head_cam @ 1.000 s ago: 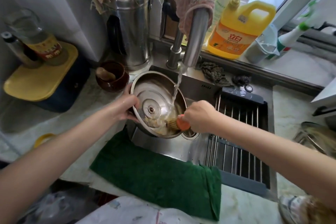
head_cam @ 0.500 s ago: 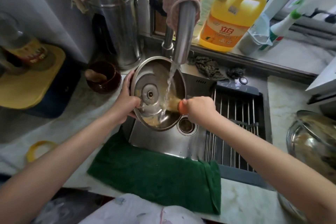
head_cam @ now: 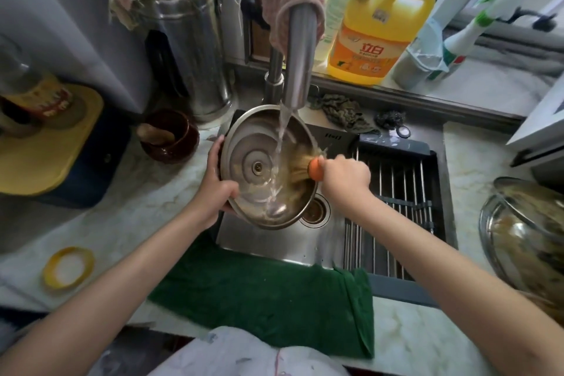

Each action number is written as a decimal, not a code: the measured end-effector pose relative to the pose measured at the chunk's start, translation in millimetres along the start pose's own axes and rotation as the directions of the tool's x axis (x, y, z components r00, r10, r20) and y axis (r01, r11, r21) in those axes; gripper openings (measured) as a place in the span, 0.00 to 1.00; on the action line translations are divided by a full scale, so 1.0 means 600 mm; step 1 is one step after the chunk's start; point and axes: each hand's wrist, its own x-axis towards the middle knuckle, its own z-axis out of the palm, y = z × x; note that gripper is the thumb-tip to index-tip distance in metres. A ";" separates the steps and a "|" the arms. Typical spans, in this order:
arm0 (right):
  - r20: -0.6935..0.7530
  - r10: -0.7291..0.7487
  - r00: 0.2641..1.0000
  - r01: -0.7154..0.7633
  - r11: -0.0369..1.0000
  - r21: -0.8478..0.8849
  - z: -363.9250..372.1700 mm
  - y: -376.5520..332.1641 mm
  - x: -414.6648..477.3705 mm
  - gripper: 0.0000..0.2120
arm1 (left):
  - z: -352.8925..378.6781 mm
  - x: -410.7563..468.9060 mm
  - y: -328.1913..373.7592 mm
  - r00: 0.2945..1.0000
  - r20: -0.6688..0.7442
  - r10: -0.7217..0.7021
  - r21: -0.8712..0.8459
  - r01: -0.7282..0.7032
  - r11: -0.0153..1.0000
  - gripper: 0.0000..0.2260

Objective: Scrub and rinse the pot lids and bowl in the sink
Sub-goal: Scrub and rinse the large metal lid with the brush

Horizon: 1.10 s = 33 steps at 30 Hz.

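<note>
My left hand [head_cam: 213, 189] holds the steel pot lid [head_cam: 268, 166] tilted over the sink [head_cam: 274, 241], fingers wrapped on its left rim, thumb on the inner face. My right hand [head_cam: 345, 175] is closed in a fist on the orange handle of the brush [head_cam: 308, 166]; the bristles press against the lid's inner face, just left of my right knuckles. Water from the faucet [head_cam: 297, 55] runs down the lid between both hands and pools with pale residue in its lower curve, below my right fingers. Beyond my left fingers, a brown cup [head_cam: 171, 137] holds a pale rounded item I cannot identify. Far right of my right hand, a glass bowl [head_cam: 525, 232] on the counter contains blurred brownish matter. A yellow detergent jug [head_cam: 375, 36] stands on the sill beyond the faucet. A green towel [head_cam: 268, 293] drapes the sink's near edge between my forearms.

Change from one second ago: the lid is raised and tilted more upright, and the brush has moved from its lower edge to mid-height on the right.
</note>
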 end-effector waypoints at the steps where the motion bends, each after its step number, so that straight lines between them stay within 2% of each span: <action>1: -0.076 0.005 0.997 -0.005 1.000 0.001 0.006 0.000 0.005 0.20 | 0.002 -0.001 -0.003 1.000 0.006 0.000 0.013 0.000 1.000 0.46; 3: -0.219 -0.015 0.976 0.024 0.999 0.038 0.021 0.002 0.006 0.23 | 0.004 0.000 -0.008 0.999 0.018 0.027 0.039 -0.027 0.999 0.48; 5: -0.277 -0.084 0.957 0.124 0.984 0.129 0.042 0.003 -0.003 0.26 | 0.000 0.004 -0.012 1.000 0.021 0.019 0.044 -0.020 0.999 0.48; 8: -0.242 -0.337 0.910 0.386 0.901 0.198 0.066 -0.011 -0.029 0.27 | -0.003 0.007 -0.017 0.999 0.024 -0.029 -0.025 0.029 0.999 0.45; 10: -0.203 -0.515 0.832 0.546 0.825 0.146 0.074 -0.012 -0.050 0.28 | -0.009 0.008 -0.020 0.997 0.004 -0.078 -0.117 0.078 0.990 0.43; 11: -0.173 -0.557 0.812 0.576 0.813 0.084 0.071 -0.004 -0.053 0.29 | -0.015 0.009 -0.022 0.995 -0.003 -0.099 -0.145 0.097 0.985 0.42; 13: -0.179 -0.524 0.833 0.515 0.852 -0.097 0.056 0.015 -0.041 0.28 | -0.027 0.008 -0.024 0.992 -0.025 -0.125 -0.152 0.120 0.981 0.42; 15: -0.312 -0.384 0.869 0.299 0.910 -0.286 0.038 0.027 -0.016 0.26 | -0.030 0.006 -0.025 0.990 -0.027 -0.137 -0.106 0.134 0.985 0.40; 16: -0.369 -0.299 0.880 0.204 0.940 -0.273 0.027 0.026 -0.008 0.24 | -0.027 0.003 -0.027 0.988 -0.018 -0.152 -0.087 0.150 0.985 0.38; 17: -0.401 -0.244 0.883 0.180 0.965 -0.193 0.027 0.023 -0.002 0.23 | -0.020 0.000 -0.027 0.984 -0.010 -0.177 -0.089 0.176 0.980 0.35; 18: -0.403 -0.265 0.876 0.237 0.964 -0.120 0.033 0.016 0.004 0.25 | -0.014 -0.002 -0.028 0.978 -0.002 -0.207 -0.118 0.205 0.972 0.33; 19: -0.361 -0.356 0.862 0.358 0.932 -0.065 0.038 0.007 0.002 0.27 | -0.009 0.000 -0.029 0.973 0.005 -0.232 -0.160 0.230 0.960 0.30; 21: -0.274 -0.574 0.772 0.601 0.799 0.019 0.038 -0.006 -0.017 0.25 | -0.001 -0.004 -0.022 0.959 0.013 -0.283 -0.204 0.280 0.938 0.20; 22: -0.220 -0.632 0.743 0.653 0.756 0.035 0.028 -0.006 -0.030 0.24 | 0.000 -0.006 -0.018 0.953 0.020 -0.304 -0.200 0.301 0.932 0.16; 23: -0.169 -0.652 0.740 0.661 0.750 -0.001 0.018 0.001 -0.034 0.24 | 0.000 -0.009 -0.017 0.950 0.026 -0.312 -0.194 0.311 0.930 0.15; 24: -0.186 -0.622 0.761 0.621 0.781 -0.068 0.012 0.012 -0.027 0.25 | 0.000 -0.013 -0.015 0.950 0.032 -0.310 -0.191 0.310 0.931 0.14; 26: -0.295 -0.506 0.810 0.461 0.862 -0.213 -0.005 0.033 -0.006 0.28 | -0.001 -0.022 -0.015 0.950 0.045 -0.308 -0.179 0.311 0.933 0.14; 28: -0.339 -0.364 0.868 0.311 0.929 -0.201 -0.011 0.030 0.009 0.29 | 0.005 -0.027 -0.016 0.944 0.058 -0.325 -0.158 0.330 0.931 0.14; 30: -0.320 -0.398 0.860 0.385 0.917 -0.107 0.006 0.004 0.000 0.29 | 0.012 -0.032 -0.013 0.939 0.059 -0.338 -0.159 0.343 0.926 0.13; 32: -0.245 -0.576 0.780 0.583 0.811 -0.048 0.019 -0.012 -0.020 0.27 | 0.015 -0.029 -0.008 0.937 0.055 -0.346 -0.205 0.350 0.914 0.14; 33: -0.220 -0.626 0.748 0.637 0.770 -0.027 0.022 -0.007 -0.023 0.26 | 0.014 -0.028 -0.008 0.936 0.063 -0.346 -0.225 0.351 0.909 0.15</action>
